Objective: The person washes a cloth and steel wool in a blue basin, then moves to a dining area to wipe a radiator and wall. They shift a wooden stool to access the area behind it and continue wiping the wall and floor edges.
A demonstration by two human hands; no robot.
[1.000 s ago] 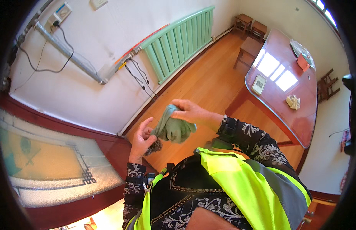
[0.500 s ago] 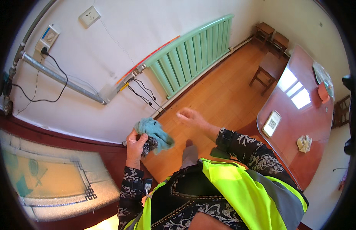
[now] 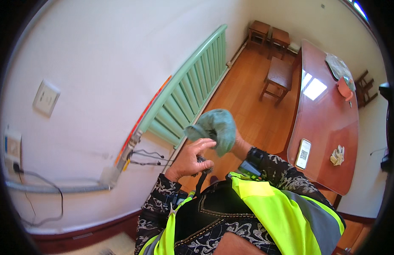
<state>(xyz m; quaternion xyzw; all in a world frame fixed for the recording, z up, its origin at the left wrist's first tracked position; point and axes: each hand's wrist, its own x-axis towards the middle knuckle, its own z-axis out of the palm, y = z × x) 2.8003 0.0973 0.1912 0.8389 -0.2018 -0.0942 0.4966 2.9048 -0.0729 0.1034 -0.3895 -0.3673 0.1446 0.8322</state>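
A teal cloth, bunched and a little blurred, is raised in front of my body. My right hand holds it from behind, with most of its fingers hidden by the fabric. Close to the cloth's lower left side is my left hand, its fingers bent and its thumb pointing right. Between that thumb and the fingers sits a dark speckled bundle, from which a black strip hangs down. Whether the left fingertips touch the cloth I cannot tell.
At right stands a glossy red-brown table bearing a phone, a crumpled pale cloth and a pink pot. A wooden stool is beside it. Along the left wall run a green radiator and loose black cables.
The teal cloth has passed from my left hand to my right and moved up and right. My left hand keeps the dark bundle. The view has shifted, bringing the radiator further left.
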